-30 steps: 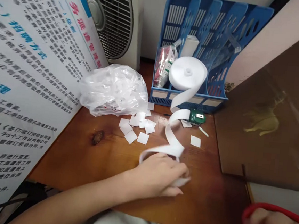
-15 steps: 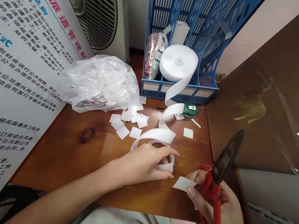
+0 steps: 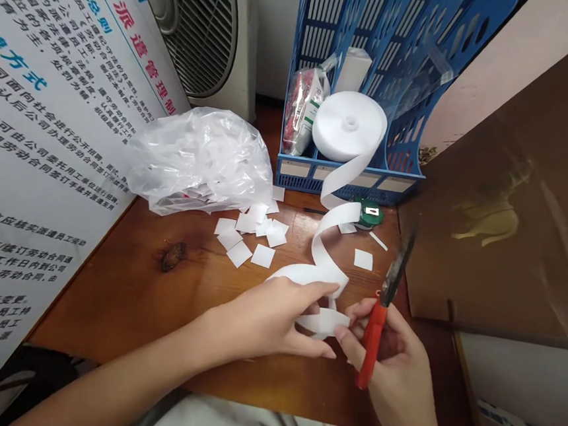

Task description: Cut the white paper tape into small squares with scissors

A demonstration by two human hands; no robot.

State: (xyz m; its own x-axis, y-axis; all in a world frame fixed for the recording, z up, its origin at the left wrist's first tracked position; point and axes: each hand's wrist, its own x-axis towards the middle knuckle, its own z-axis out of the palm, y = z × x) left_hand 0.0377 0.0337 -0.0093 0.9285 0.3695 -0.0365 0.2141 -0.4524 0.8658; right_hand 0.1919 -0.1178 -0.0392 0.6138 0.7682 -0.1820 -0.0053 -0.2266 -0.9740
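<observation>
My left hand (image 3: 275, 318) rests on the wooden desk (image 3: 122, 292) and pinches the free end of a white strip (image 3: 328, 243) that curls down from a white roll (image 3: 350, 126). My right hand (image 3: 390, 361) grips red-handled scissors (image 3: 379, 314), blades pointing up and away, and its thumb and fingers also touch the strip's end (image 3: 324, 321). Both hands meet at that end. Several small white cut squares (image 3: 255, 230) lie on the desk beyond my left hand. One more square (image 3: 363, 260) lies alone near the scissor blades.
A crumpled clear plastic bag (image 3: 199, 159) holds more white pieces. A blue file rack (image 3: 375, 82) stands at the back, a green tape measure (image 3: 368, 215) before it. A printed board (image 3: 48, 119) leans on the left, brown cardboard (image 3: 503, 212) on the right, a fan (image 3: 201, 27) behind.
My right hand came up from the lower right with the scissors, then moved left to the strip's end. The loose square it held is no longer visible. The camera shifted slightly.
</observation>
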